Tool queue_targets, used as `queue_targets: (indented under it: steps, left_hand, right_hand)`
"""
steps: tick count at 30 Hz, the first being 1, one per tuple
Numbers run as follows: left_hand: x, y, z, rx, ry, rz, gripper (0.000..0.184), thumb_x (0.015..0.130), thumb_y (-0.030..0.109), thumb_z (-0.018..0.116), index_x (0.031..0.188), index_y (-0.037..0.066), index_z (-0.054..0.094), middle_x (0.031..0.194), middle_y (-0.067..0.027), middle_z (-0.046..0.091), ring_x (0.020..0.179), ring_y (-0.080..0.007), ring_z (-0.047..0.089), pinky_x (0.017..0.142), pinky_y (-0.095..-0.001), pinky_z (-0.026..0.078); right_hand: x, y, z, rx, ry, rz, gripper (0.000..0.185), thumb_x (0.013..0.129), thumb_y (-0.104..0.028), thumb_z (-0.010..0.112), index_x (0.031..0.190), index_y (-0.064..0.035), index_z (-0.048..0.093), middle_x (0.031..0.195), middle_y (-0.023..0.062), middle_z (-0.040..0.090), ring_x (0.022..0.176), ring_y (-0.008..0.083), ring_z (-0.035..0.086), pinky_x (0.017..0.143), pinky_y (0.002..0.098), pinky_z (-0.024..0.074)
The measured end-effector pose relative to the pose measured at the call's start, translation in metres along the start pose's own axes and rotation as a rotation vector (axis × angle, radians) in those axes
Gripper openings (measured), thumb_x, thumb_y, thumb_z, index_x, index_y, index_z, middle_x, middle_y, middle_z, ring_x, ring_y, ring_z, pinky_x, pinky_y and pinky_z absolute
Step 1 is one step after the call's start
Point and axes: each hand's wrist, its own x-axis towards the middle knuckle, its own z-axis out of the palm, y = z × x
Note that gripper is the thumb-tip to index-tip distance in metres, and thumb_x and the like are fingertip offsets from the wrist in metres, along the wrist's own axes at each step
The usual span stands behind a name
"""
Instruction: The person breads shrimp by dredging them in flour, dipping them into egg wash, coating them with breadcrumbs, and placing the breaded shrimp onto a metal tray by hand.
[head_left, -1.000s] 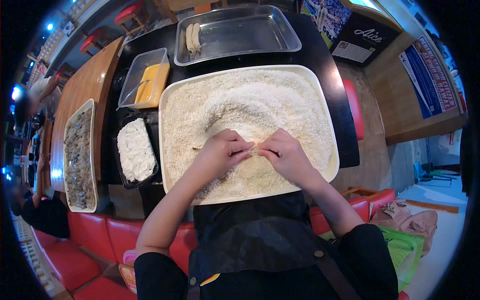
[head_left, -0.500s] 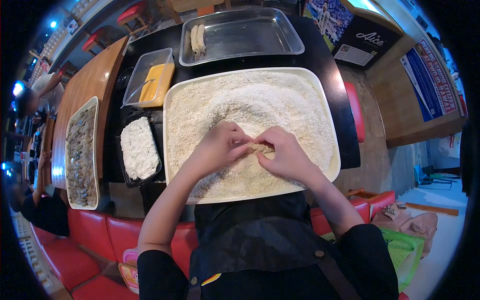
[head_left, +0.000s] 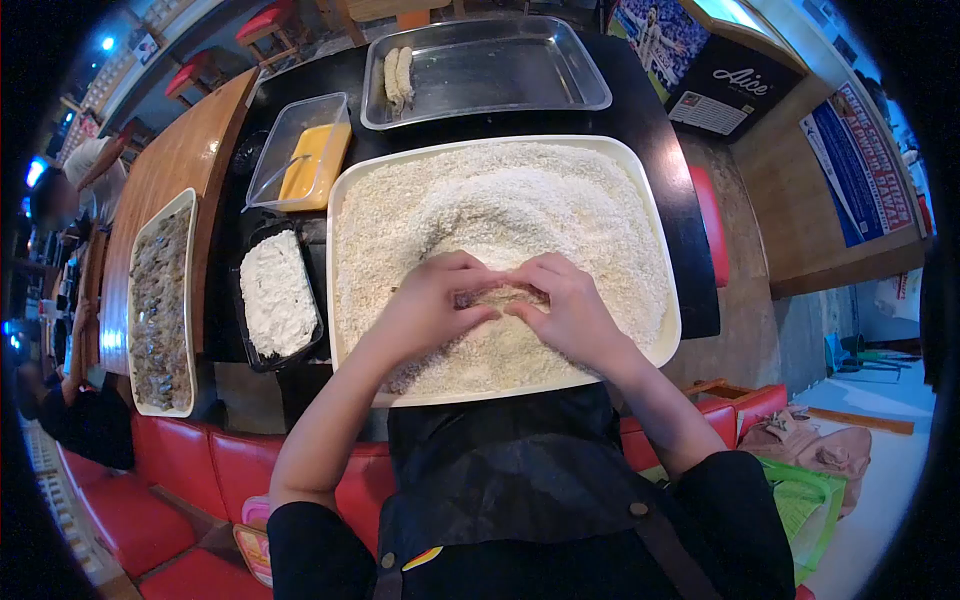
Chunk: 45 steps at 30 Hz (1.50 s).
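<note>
Both my hands are over a large white tray (head_left: 668, 270) filled with pale breadcrumbs (head_left: 580, 200). A crumb-coated shrimp (head_left: 508, 297) lies lengthwise between them, mostly covered by fingers. My left hand (head_left: 425, 310) curls around its left end, thumb below and fingers above. From the other side, my right hand (head_left: 572, 312) grips the right end in the same way. The fingertips of the two hands meet over the top of the piece. Beyond the crumbs, a metal tray (head_left: 500, 85) carries two long breaded shrimp (head_left: 398, 78) at its left side.
Left of the crumbs stand a clear tub (head_left: 268, 165) of yellow batter (head_left: 318, 165) with a utensil in it, and a black container of white flour (head_left: 278, 295). Farther left is a tray of greyish raw pieces (head_left: 160, 310). Other people are at the far left; red seats line the near side.
My hands have spread slightly apart along the shrimp, and their fingers now arch over its top. The trays and containers stay where they were.
</note>
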Motion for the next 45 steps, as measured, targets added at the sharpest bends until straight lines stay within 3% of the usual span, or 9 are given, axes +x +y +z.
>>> queue_targets:
  steps: [3,7,12,18,27,33,39,41,45]
  left_hand:
    - [-0.009,-0.007,-0.008,-0.109,-0.016,-0.198,0.02,0.077,0.006,0.079,0.096,0.006,0.076,0.083,-0.0072,0.068,0.077,-0.0187,0.066,0.069,-0.0293,0.053]
    - [-0.016,-0.022,-0.004,0.029,0.003,-0.083,0.019,0.077,0.006,0.079,0.096,0.006,0.076,0.084,-0.0078,0.067,0.077,-0.0186,0.066,0.068,-0.0278,0.052]
    - [-0.014,-0.015,-0.008,0.005,-0.019,-0.09,0.018,0.08,0.013,0.077,0.094,0.002,0.074,0.081,-0.0102,0.065,0.075,-0.0222,0.064,0.066,-0.0308,0.05]
    - [-0.024,-0.03,-0.029,-0.188,-0.039,-0.354,0.018,0.079,0.011,0.077,0.09,-0.003,0.071,0.083,-0.0092,0.066,0.076,-0.0169,0.065,0.067,-0.0275,0.05]
    - [-0.026,-0.019,-0.036,0.02,0.007,-0.173,0.014,0.077,0.006,0.079,0.089,0.002,0.075,0.082,-0.0073,0.069,0.074,-0.0168,0.066,0.069,-0.0276,0.052]
    - [-0.024,-0.019,-0.053,0.044,-0.019,-0.34,0.019,0.077,0.009,0.079,0.094,0.003,0.074,0.09,-0.0098,0.068,0.082,-0.0191,0.066,0.07,-0.0286,0.052]
    - [0.024,-0.032,-0.025,0.297,0.338,-0.01,0.037,0.078,0.017,0.078,0.11,0.005,0.066,0.098,-0.0142,0.066,0.088,-0.0299,0.066,0.081,-0.0372,0.052]
    - [0.033,-0.033,-0.016,0.336,0.275,-0.052,0.044,0.076,0.019,0.078,0.116,0.01,0.061,0.098,-0.0149,0.064,0.09,-0.0336,0.064,0.082,-0.0418,0.051]
    - [0.042,-0.025,-0.018,0.204,0.153,-0.16,0.037,0.078,0.015,0.073,0.114,0.01,0.067,0.095,-0.0158,0.068,0.086,-0.028,0.066,0.077,-0.0387,0.052]
  right_hand:
    - [0.004,-0.006,0.008,0.031,0.01,-0.025,0.012,0.076,-0.005,0.075,0.085,0.0003,0.07,0.078,0.0128,0.064,0.08,0.0289,0.061,0.07,0.0377,0.0497]
    - [0.008,-0.003,0.02,0.04,-0.157,0.038,0.012,0.079,-0.009,0.071,0.087,-0.0007,0.069,0.082,0.0137,0.062,0.088,0.0318,0.059,0.08,0.0407,0.049]
    - [0.012,-0.004,0.02,-0.028,-0.174,0.01,0.011,0.079,-0.009,0.07,0.086,-0.001,0.068,0.082,0.0138,0.062,0.087,0.0319,0.059,0.079,0.0412,0.0489]
    - [0.02,-0.017,0.037,0.024,-0.104,-0.095,0.012,0.077,-0.01,0.074,0.082,-0.0009,0.067,0.078,0.0127,0.062,0.08,0.0304,0.06,0.072,0.0394,0.0485]
    - [0.018,-0.016,0.039,0.004,-0.085,-0.085,0.016,0.076,-0.007,0.075,0.09,-0.0011,0.068,0.086,0.0139,0.064,0.084,0.0313,0.062,0.077,0.0394,0.051]
    - [0.01,-0.003,-0.005,-0.015,-0.036,0.067,0.03,0.076,-0.009,0.074,0.104,-0.0023,0.067,0.103,0.0144,0.065,0.101,0.0321,0.059,0.091,0.0394,0.0486]
    - [0.05,0.017,-0.017,-0.206,0.128,-0.046,0.031,0.076,-0.009,0.073,0.105,-0.004,0.067,0.104,0.0139,0.064,0.106,0.0315,0.057,0.095,0.04,0.0464]
    - [0.054,0.013,-0.017,-0.195,0.137,-0.061,0.031,0.076,-0.009,0.072,0.106,-0.004,0.067,0.103,0.0143,0.064,0.104,0.0318,0.058,0.095,0.0405,0.0468]
    - [0.029,-0.018,-0.015,0.139,-0.255,-0.119,0.03,0.079,-0.014,0.07,0.107,-0.0036,0.066,0.101,0.0154,0.064,0.1,0.0337,0.06,0.095,0.0424,0.0474]
